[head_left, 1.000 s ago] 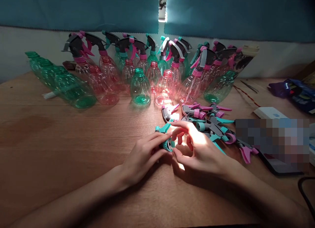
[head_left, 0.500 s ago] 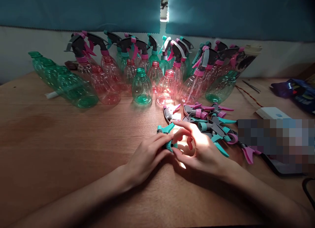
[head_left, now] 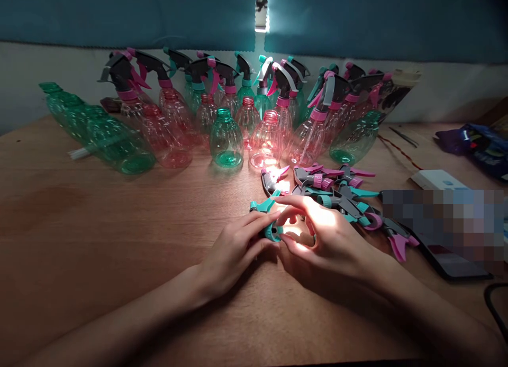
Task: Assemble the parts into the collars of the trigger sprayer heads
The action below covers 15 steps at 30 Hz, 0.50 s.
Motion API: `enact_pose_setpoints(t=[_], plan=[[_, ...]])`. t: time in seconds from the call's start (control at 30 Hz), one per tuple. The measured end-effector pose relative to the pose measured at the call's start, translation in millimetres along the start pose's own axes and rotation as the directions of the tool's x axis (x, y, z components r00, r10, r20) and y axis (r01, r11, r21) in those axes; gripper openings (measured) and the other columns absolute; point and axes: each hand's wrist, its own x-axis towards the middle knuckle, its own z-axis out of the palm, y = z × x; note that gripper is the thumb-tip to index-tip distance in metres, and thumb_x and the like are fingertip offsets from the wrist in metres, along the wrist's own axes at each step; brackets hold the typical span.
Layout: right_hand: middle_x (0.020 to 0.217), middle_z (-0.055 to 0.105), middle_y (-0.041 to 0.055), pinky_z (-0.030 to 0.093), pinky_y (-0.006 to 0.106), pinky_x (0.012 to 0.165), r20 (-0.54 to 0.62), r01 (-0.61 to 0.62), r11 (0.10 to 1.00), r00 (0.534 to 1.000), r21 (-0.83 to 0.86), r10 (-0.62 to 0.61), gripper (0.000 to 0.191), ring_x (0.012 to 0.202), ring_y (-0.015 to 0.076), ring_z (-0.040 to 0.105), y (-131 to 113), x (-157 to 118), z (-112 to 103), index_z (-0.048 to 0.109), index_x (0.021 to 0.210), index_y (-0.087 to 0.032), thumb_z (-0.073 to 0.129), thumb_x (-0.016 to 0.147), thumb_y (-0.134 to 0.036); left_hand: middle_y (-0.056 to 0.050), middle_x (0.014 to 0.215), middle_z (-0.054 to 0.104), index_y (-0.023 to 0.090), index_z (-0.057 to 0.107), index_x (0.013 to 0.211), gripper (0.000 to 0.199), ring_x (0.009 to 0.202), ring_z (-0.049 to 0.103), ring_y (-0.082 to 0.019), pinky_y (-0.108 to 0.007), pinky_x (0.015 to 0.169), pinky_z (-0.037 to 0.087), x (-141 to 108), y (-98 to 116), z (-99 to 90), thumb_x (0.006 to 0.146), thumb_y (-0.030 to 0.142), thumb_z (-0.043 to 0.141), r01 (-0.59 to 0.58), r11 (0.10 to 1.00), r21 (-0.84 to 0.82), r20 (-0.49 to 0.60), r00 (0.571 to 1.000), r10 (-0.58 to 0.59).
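A trigger spray head with a teal collar and a teal trigger is held low over the table, the collar's opening facing right. Around its collar and body, my left hand is closed from the left. My right hand curves in from the other side. Its thumb is at the collar's rim and its index fingertip by the trigger's tip, while the other fingers curl inward. Just beyond my fingers lies a loose pink-and-grey spray head. More spray heads, teal and pink, are piled past my right hand.
Open green and red bottles stand ahead, with capped spray bottles behind them. Green bottles and clear tubes are at left. On the right are a phone, a white box and tweezers.
The spray head has turned slightly in my hands, and more of its collar opening shows. My right fingers have shifted a little. The whole view has moved slightly.
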Motion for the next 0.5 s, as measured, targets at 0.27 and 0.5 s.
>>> enact_pose_setpoints(t=[0.27,0.5], plan=[[0.114,0.062,0.0083,0.057,0.035,0.083,-0.066,0.055,0.996,0.997,0.068,-0.050,0.052,0.104,0.0203,0.060,-2,-2,9,0.043,0.130,-0.022,0.059,0.081,-0.012,-0.004,0.119,0.062,0.024,0.056,0.124,0.034,0.108,0.058,-0.018,-0.031,0.096,0.044,-2,1,4.5,0.091,0.016,0.054,0.045,0.997,-0.065,0.016,0.999,-0.044],[0.104,0.064,0.0091,0.061,0.027,0.062,-0.165,-0.051,0.968,0.982,0.245,0.093,0.045,0.084,0.0176,0.068,2,1,16,0.047,0.122,-0.020,0.062,0.080,-0.014,-0.007,0.119,0.063,0.020,0.056,0.125,0.039,0.106,0.060,-0.020,-0.034,0.094,0.047,1,1,-1.9,0.087,0.013,0.057,0.073,0.993,-0.096,0.011,0.997,-0.072]])
